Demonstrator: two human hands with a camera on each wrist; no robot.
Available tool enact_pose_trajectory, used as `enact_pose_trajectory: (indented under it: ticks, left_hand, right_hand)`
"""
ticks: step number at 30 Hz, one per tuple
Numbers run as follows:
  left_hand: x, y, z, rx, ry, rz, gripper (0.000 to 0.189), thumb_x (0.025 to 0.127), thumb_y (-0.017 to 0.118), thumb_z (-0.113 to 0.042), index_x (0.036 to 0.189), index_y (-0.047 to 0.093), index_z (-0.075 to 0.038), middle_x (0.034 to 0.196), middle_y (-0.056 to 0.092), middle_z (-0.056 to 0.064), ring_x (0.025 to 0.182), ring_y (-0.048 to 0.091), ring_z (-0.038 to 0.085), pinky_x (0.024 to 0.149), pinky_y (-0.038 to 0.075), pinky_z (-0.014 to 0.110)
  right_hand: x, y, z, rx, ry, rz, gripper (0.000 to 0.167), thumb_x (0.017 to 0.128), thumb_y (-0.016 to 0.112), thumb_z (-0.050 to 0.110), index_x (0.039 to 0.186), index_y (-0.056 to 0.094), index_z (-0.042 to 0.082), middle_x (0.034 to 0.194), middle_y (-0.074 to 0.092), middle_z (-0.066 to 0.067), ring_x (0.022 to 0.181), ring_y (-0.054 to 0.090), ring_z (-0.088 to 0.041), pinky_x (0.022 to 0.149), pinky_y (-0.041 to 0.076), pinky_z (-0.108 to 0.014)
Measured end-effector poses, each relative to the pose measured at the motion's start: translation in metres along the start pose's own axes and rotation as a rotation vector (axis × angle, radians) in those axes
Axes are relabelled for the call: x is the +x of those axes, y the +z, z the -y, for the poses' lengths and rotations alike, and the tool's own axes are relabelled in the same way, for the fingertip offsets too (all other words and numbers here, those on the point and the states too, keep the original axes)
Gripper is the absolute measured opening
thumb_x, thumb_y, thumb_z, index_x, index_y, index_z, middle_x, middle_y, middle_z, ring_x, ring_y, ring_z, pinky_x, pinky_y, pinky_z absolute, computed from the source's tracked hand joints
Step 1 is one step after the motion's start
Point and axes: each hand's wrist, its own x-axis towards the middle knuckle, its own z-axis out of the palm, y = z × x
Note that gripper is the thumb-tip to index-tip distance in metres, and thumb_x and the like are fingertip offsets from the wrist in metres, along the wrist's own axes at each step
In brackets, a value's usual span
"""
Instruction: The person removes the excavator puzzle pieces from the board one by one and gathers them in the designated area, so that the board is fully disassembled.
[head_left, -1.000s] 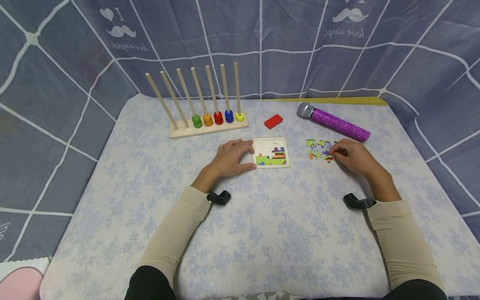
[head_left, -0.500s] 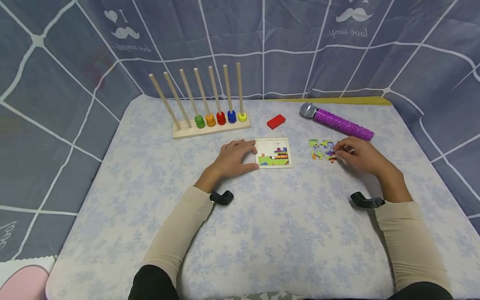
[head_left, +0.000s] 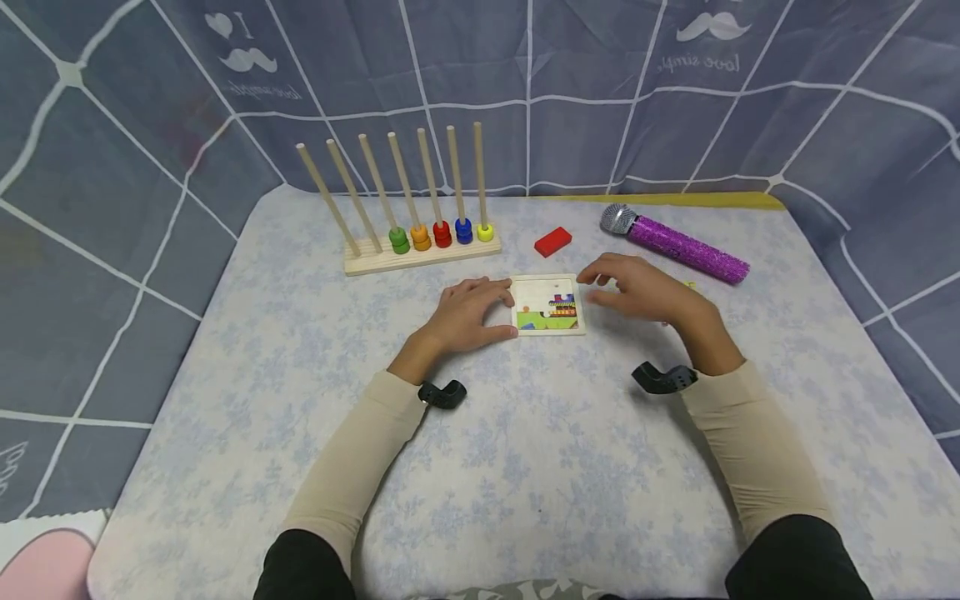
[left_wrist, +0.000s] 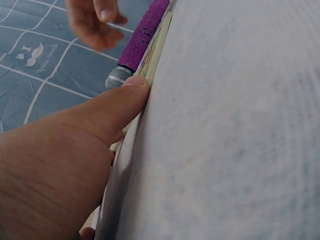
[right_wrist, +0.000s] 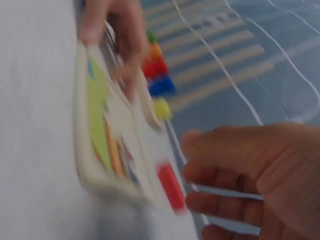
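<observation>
A small puzzle board (head_left: 536, 292) with a pale frame and a partly filled train picture lies mid-table. My left hand (head_left: 468, 317) grips its left side, thumb at the near corner and fingers at the far corner; in the left wrist view the thumb (left_wrist: 125, 97) presses the edge. My right hand (head_left: 637, 287) hovers just beyond the board's right edge, fingers loosely bent, with no piece showing between them in the right wrist view, where the hand (right_wrist: 260, 175) is blurred. Loose puzzle pieces (head_left: 690, 285) lie under it, mostly hidden.
A wooden abacus stand (head_left: 420, 258) with coloured rings on upright pegs stands at the back left. Behind the board lies a red block (head_left: 552, 242). A purple glitter microphone (head_left: 675, 243) lies at the back right, near the curtain (head_left: 570, 67).
My right hand has left the loose pieces and moved left to the board's right edge, now covering most of the pieces. The left hand stays on the board.
</observation>
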Motion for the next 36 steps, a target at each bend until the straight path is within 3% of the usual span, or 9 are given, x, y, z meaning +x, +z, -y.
enact_pose_trajectory:
  ticks: [4, 7, 11, 17, 22, 29, 36]
  left_hand:
    - [0.001, 0.002, -0.001, 0.002, 0.011, -0.008, 0.045, 0.093, 0.066, -0.057, 0.126, 0.059, -0.027, 0.161, 0.035, -0.006, 0.147, 0.026, 0.028, 0.109, 0.022, 0.057]
    - [0.000, 0.004, -0.002, 0.000, 0.010, -0.002, 0.045, 0.093, 0.066, -0.057, 0.126, 0.059, -0.027, 0.161, 0.035, -0.006, 0.147, 0.026, 0.028, 0.109, 0.022, 0.057]
    - [-0.002, 0.004, -0.003, 0.008, 0.007, -0.006, 0.045, 0.093, 0.066, -0.057, 0.126, 0.059, -0.027, 0.161, 0.035, -0.006, 0.147, 0.027, 0.027, 0.109, 0.023, 0.057]
    - [-0.002, 0.004, -0.001, 0.005, 0.000, -0.015, 0.045, 0.093, 0.066, -0.057, 0.127, 0.059, -0.027, 0.161, 0.035, -0.006, 0.148, 0.026, 0.027, 0.109, 0.022, 0.056]
    - [-0.004, 0.004, -0.001, -0.002, -0.014, -0.007, 0.045, 0.093, 0.066, -0.056, 0.127, 0.060, -0.027, 0.161, 0.035, -0.005, 0.147, 0.026, 0.028, 0.110, 0.022, 0.055]
    - [-0.003, 0.004, 0.000, 0.011, -0.015, -0.016, 0.044, 0.094, 0.066, -0.056, 0.127, 0.059, -0.028, 0.161, 0.035, -0.006, 0.147, 0.026, 0.027, 0.110, 0.022, 0.054]
    - [-0.002, 0.004, 0.000, 0.015, -0.007, -0.017, 0.044, 0.094, 0.066, -0.056, 0.127, 0.059, -0.028, 0.161, 0.034, -0.006, 0.147, 0.026, 0.027, 0.110, 0.022, 0.055]
  right_hand:
    - [0.027, 0.021, 0.012, -0.069, -0.042, 0.061, 0.030, 0.095, 0.070, 0.007, 0.124, 0.068, -0.004, 0.120, 0.062, -0.019, 0.111, 0.058, -0.036, 0.097, 0.045, -0.051]
    - [0.034, 0.033, 0.015, -0.138, -0.023, 0.086, 0.030, 0.094, 0.072, 0.007, 0.122, 0.069, -0.004, 0.119, 0.062, -0.021, 0.111, 0.057, -0.037, 0.098, 0.045, -0.050]
    - [0.034, 0.040, 0.015, -0.172, 0.043, 0.074, 0.031, 0.091, 0.074, 0.009, 0.119, 0.071, -0.002, 0.113, 0.063, -0.019, 0.104, 0.057, -0.036, 0.093, 0.046, -0.049]
    - [0.035, 0.043, 0.014, -0.129, 0.138, 0.039, 0.033, 0.085, 0.074, 0.010, 0.116, 0.068, -0.001, 0.108, 0.060, -0.017, 0.101, 0.050, -0.036, 0.090, 0.041, -0.049]
    - [0.035, 0.045, 0.014, -0.090, 0.149, 0.033, 0.031, 0.083, 0.075, 0.009, 0.112, 0.065, 0.000, 0.109, 0.060, -0.017, 0.103, 0.048, -0.035, 0.091, 0.039, -0.049]
    - [0.035, 0.043, 0.019, -0.155, 0.166, 0.009, 0.025, 0.086, 0.079, 0.014, 0.107, 0.066, 0.006, 0.106, 0.059, -0.013, 0.103, 0.050, -0.034, 0.088, 0.043, -0.049]
    - [0.035, 0.042, 0.020, -0.199, 0.111, 0.003, 0.024, 0.087, 0.081, 0.014, 0.103, 0.064, 0.006, 0.101, 0.059, -0.010, 0.095, 0.052, -0.030, 0.083, 0.045, -0.046]
